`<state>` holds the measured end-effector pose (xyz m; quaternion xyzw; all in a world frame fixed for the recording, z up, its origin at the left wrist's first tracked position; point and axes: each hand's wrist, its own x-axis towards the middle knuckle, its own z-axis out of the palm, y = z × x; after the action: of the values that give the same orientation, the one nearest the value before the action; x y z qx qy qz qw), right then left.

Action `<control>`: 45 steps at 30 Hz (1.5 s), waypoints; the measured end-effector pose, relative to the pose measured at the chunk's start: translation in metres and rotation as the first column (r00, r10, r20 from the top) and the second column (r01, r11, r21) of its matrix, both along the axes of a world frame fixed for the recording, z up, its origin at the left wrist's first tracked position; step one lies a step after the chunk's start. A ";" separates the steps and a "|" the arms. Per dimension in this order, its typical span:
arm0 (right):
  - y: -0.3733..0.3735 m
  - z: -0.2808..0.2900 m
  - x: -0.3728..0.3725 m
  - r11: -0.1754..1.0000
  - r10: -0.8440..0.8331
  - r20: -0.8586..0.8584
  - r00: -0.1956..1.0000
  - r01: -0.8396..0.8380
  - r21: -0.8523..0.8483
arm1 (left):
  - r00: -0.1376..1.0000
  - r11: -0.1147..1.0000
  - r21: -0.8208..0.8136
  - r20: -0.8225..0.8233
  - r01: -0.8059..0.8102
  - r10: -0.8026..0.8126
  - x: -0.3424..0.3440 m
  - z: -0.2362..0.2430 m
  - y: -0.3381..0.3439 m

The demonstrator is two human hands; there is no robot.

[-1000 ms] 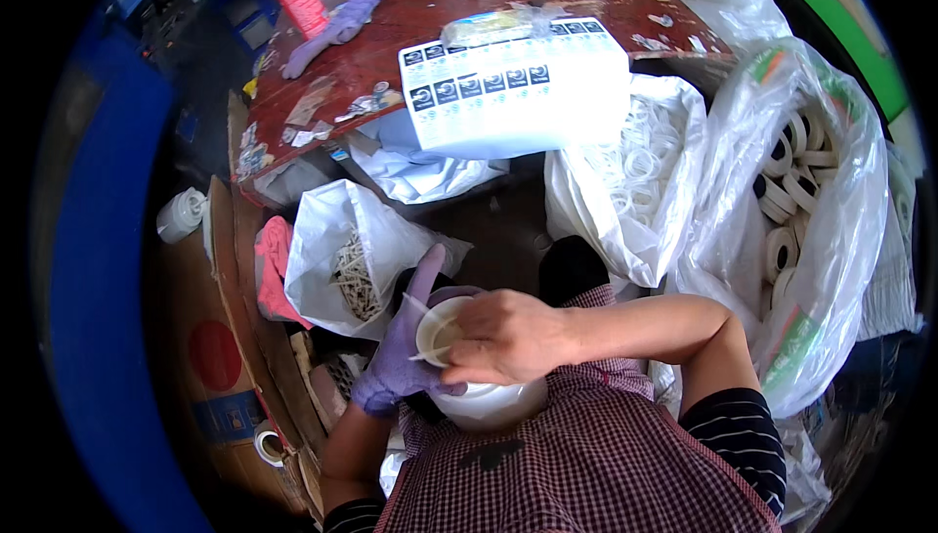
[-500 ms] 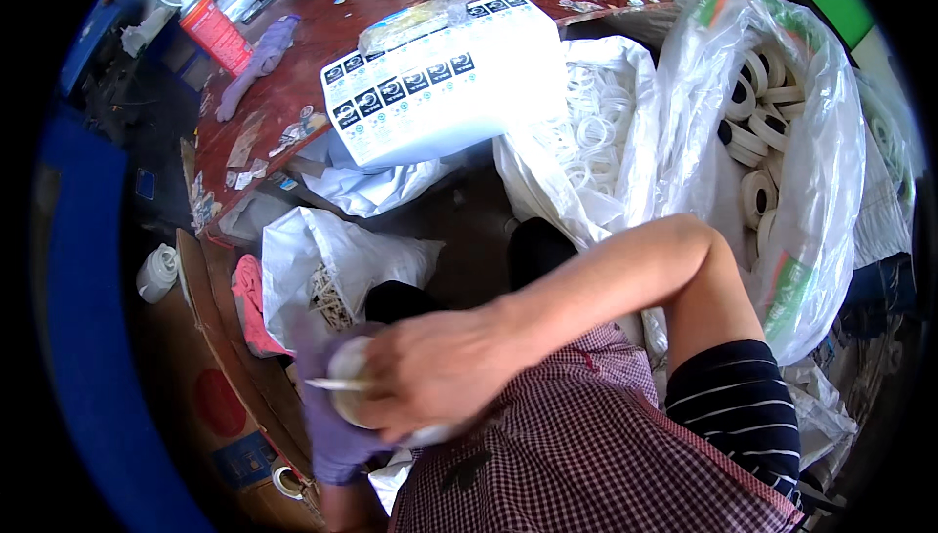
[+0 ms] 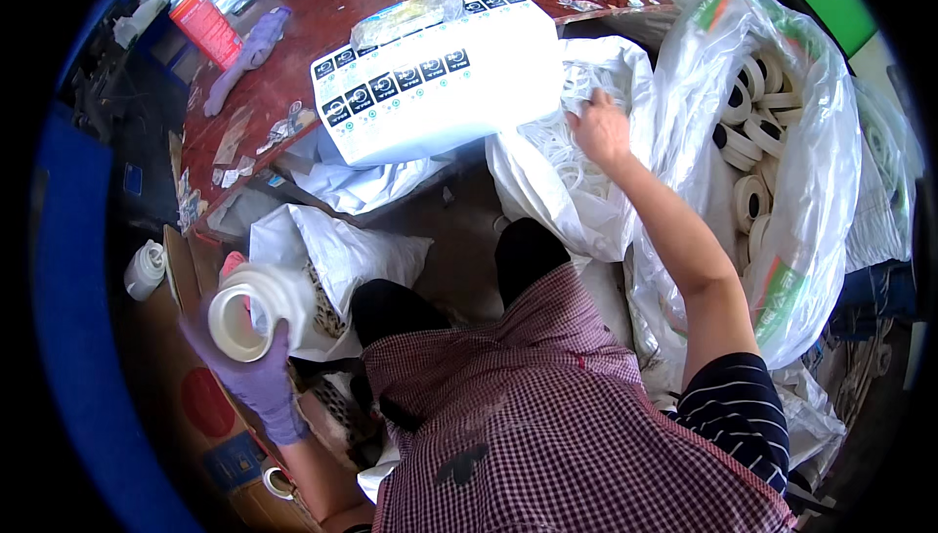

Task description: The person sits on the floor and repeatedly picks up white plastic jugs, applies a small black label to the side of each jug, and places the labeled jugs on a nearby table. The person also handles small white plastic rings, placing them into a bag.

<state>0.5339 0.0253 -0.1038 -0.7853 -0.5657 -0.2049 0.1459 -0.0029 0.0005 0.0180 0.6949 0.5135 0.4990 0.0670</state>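
My left hand (image 3: 256, 386), in a purple glove, is curled around a white container (image 3: 277, 291), fingers and thumb gripping its sides, with the round mouth tipped up toward me. I hold it off to my left, in front of a smaller sack (image 3: 371, 252) of thin pale sticks (image 3: 326, 306); a bit of pink cloth (image 3: 233, 261) shows just behind it.

My bare right hand (image 3: 599, 134) reaches out ahead to the right, into the open white sack (image 3: 518, 186) full of translucent rings (image 3: 562, 157). The thumb sits apart from the fingers, but their tips are among the rings and I cannot tell whether they pinch one. Right of that sack stands a clear plastic bag (image 3: 682, 147) holding thick cream rolls (image 3: 752, 199).

A white sheet (image 3: 440, 103) printed with dark squares hangs over the near edge of the red-brown tabletop (image 3: 305, 62), a clear packet (image 3: 405, 23) lying on it. Farther left on the tabletop, a purple glove (image 3: 249, 56) lies beside a red can (image 3: 206, 28). My checked apron (image 3: 557, 416) covers my lap.
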 end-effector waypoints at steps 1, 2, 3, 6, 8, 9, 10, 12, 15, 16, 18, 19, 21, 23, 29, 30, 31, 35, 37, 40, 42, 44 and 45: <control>-0.002 -0.017 0.021 0.986 -0.081 0.013 0.997 0.082 -0.143 | 0.995 0.998 -0.056 0.099 0.039 -0.033 0.018 0.001 -0.009; -0.003 -0.039 0.046 0.982 -0.083 0.048 0.995 0.090 -0.168 | 0.993 0.987 -0.115 0.037 0.112 -0.108 0.031 0.002 -0.015; 0.005 -0.055 0.059 0.978 -0.055 0.069 0.996 0.068 -0.197 | 0.997 0.990 -0.124 -0.029 0.064 -0.068 0.041 -0.001 -0.027; 0.004 -0.043 0.066 0.985 -0.051 -0.050 0.997 0.042 -0.170 | 0.905 0.821 -0.401 0.298 0.406 -0.302 0.069 -0.051 -0.038; -0.004 -0.011 0.048 0.991 -0.019 -0.228 0.974 -0.012 -0.132 | 0.870 0.794 -0.390 0.361 0.467 -0.334 0.086 -0.073 -0.045; -0.010 0.001 0.046 0.987 0.157 -0.235 0.959 -0.160 0.005 | 0.891 0.819 -0.359 0.260 0.447 -0.372 0.087 -0.077 -0.047; -0.018 0.010 0.042 0.959 0.283 -0.351 0.893 -0.256 0.121 | 0.907 0.820 -0.387 0.156 0.421 -0.391 0.089 -0.076 -0.047; -0.036 0.041 0.000 0.950 0.290 -0.707 0.645 -0.286 0.129 | 0.897 0.803 -0.429 0.045 0.415 -0.440 0.089 -0.071 -0.046; -0.055 0.049 -0.074 0.852 0.342 -0.934 0.106 -0.454 0.260 | 0.908 0.803 -0.437 0.088 0.406 -0.411 0.086 -0.073 -0.046; -0.064 0.059 -0.111 0.816 0.371 -0.922 0.105 -0.512 0.270 | 0.908 0.800 -0.442 0.097 0.406 -0.408 0.086 -0.072 -0.047; -0.075 0.088 -0.178 0.564 0.637 -0.762 0.118 -0.745 0.356 | 0.899 0.795 -0.419 0.199 0.438 -0.390 0.090 -0.074 -0.050; -0.078 0.086 -0.206 0.469 0.749 -0.651 0.119 -0.789 0.396 | 0.878 0.784 -0.399 0.260 0.476 -0.401 0.091 -0.079 -0.049; -0.082 0.074 -0.245 0.329 0.860 -0.498 0.112 -0.867 0.375 | 0.853 0.781 -0.372 0.362 0.501 -0.375 0.094 -0.083 -0.054; -0.083 0.060 -0.265 0.305 0.889 -0.437 0.132 -0.885 0.353 | 0.882 0.804 -0.372 0.282 0.464 -0.378 0.094 -0.091 -0.056; -0.086 0.047 -0.268 0.352 0.849 -0.483 0.213 -0.910 0.219 | 0.866 0.749 -0.439 0.313 0.497 -0.391 0.099 -0.109 -0.065; -0.086 0.048 -0.266 0.356 0.841 -0.484 0.241 -0.921 0.159 | 0.876 0.754 -0.446 0.271 0.482 -0.400 0.102 -0.114 -0.068; -0.083 0.050 -0.264 0.354 0.840 -0.485 0.245 -0.923 0.148 | 0.883 0.760 -0.449 0.228 0.470 -0.411 0.105 -0.118 -0.069; -0.089 0.047 -0.259 0.374 0.878 -0.350 0.327 -0.925 0.072 | 0.876 0.743 -0.465 0.212 0.481 -0.433 0.109 -0.132 -0.073; -0.090 0.048 -0.253 0.354 0.903 -0.270 0.334 -0.935 0.025 | 0.882 0.768 -0.443 0.143 0.464 -0.450 0.110 -0.126 -0.072; -0.092 0.055 -0.253 0.338 0.924 -0.188 0.332 -0.941 -0.002 | 0.893 0.819 -0.376 0.058 0.433 -0.446 0.112 -0.115 -0.070; -0.095 0.059 -0.256 0.362 0.904 -0.232 0.358 -0.932 -0.027 | 0.904 0.844 -0.354 0.010 0.403 -0.428 0.110 -0.127 -0.071; -0.096 0.057 -0.259 0.405 0.871 -0.298 0.390 -0.914 -0.013 | 0.892 0.814 -0.388 0.052 0.432 -0.449 0.111 -0.118 -0.068; -0.096 0.055 -0.261 0.435 0.848 -0.341 0.405 -0.900 0.014 | 0.885 0.798 -0.405 0.073 0.447 -0.459 0.112 -0.116 -0.067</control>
<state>0.2733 -0.0709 -0.0487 -0.4015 -0.8791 0.0724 0.2466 0.1088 -0.0666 -0.0978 0.7745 0.4265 0.3393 0.3211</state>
